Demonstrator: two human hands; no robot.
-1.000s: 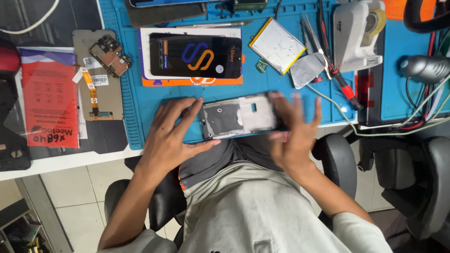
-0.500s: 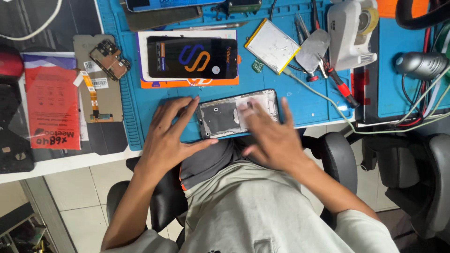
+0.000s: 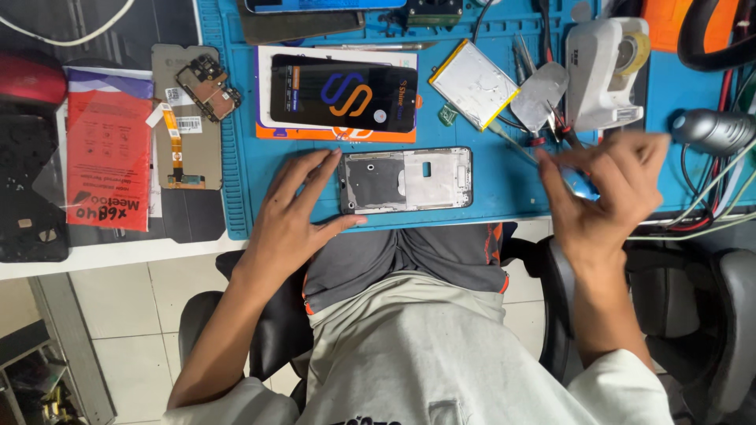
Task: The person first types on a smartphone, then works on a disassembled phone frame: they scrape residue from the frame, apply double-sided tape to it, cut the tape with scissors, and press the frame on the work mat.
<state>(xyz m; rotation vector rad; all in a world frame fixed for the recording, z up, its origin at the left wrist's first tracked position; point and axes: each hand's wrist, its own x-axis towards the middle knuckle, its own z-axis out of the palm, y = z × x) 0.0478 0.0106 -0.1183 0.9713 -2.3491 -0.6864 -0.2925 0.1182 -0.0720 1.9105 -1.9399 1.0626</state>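
Head view: your blue mat (image 3: pixel 504 185) covers the bench, with the red packet (image 3: pixel 108 161) off its left edge. On the mat's near edge lies the phone frame (image 3: pixel 406 179), flat and open side up, just below the boxed screen (image 3: pixel 343 96). The battery (image 3: pixel 474 83) sits up and to the right. Your left hand (image 3: pixel 293 220) rests with fingers spread, touching the frame's left end. Your right hand (image 3: pixel 605 197) is well right of the frame, fingers curled together near the tweezers (image 3: pixel 543 130); you can't tell if they pinch anything.

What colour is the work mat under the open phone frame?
Blue work mat, seen in the head view, under the grey metal phone frame.
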